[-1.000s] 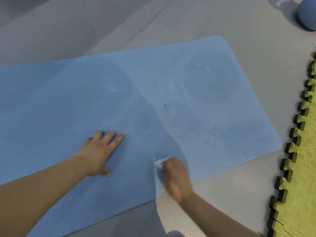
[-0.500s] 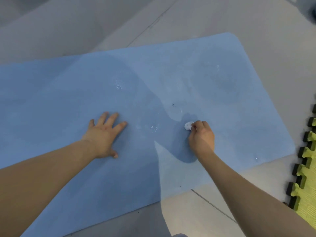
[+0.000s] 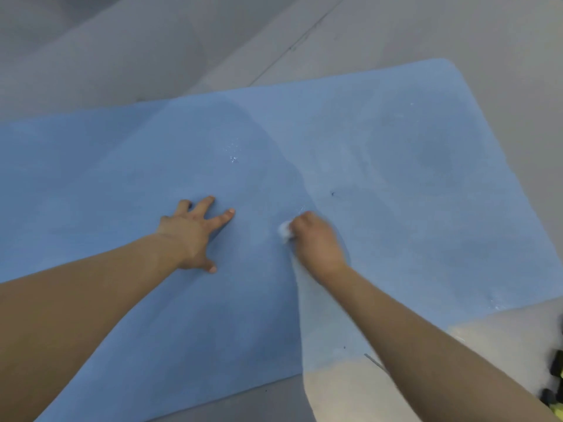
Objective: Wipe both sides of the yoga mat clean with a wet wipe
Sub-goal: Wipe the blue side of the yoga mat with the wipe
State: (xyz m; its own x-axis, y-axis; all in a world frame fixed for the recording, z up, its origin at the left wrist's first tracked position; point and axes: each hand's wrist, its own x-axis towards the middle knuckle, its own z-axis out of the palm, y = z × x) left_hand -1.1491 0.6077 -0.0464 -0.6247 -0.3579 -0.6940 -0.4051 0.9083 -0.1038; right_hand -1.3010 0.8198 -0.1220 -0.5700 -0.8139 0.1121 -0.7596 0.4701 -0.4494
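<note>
A blue yoga mat (image 3: 411, 184) lies flat on the grey floor and fills most of the view. Darker damp patches and a few shiny wet specks show on its surface. My left hand (image 3: 195, 233) rests flat on the mat with its fingers spread. My right hand (image 3: 316, 242) is curled round a crumpled white wet wipe (image 3: 284, 230), which peeks out at the left of the fist and presses on the mat near its middle. The hand looks a little blurred.
Grey floor (image 3: 152, 47) surrounds the mat, with a seam line running at the top. A corner of a yellow-green and black puzzle foam tile (image 3: 556, 388) shows at the bottom right edge.
My right hand with the wipe went from the mat's near edge up to its middle, then shifted left toward my left hand. The left hand stayed flat. The view moved left.
</note>
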